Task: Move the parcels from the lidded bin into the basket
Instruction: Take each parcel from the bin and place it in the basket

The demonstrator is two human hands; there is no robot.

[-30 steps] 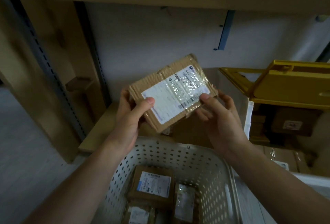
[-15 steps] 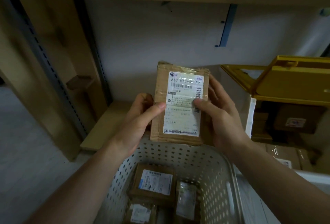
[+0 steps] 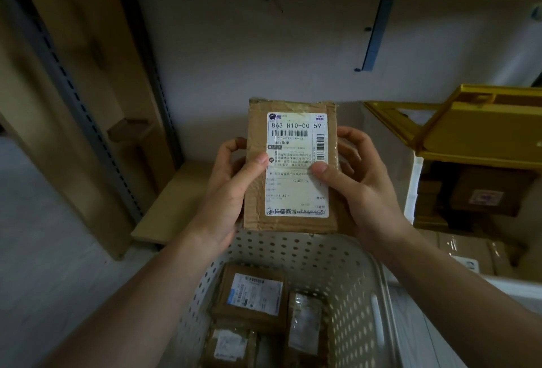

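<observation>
Nearest the camera, the white perforated basket [image 3: 337, 273] already holds at least three taped cardboard parcels: a labelled one [image 3: 252, 294] toward its far side, a narrower one [image 3: 306, 326] to its right, and a third [image 3: 230, 344] partly cut off at the bottom edge. Just above the basket's far rim, both hands hold up a parcel [image 3: 290, 168], upright with its shipping label facing the camera. The left hand [image 3: 225, 191] grips its left edge, thumb on the front and fingers curled behind; the right hand [image 3: 357, 188] grips the right edge the same way. This parcel is out of the bin but not yet in the basket, so lowering it in is the step at hand. Farther back on the right, the bin [image 3: 416, 191] stands with its yellow lid [image 3: 469, 133] raised, and several more brown parcels [image 3: 487, 191] show inside it in shadow. The task looks partway done, with more transfers left.
</observation>
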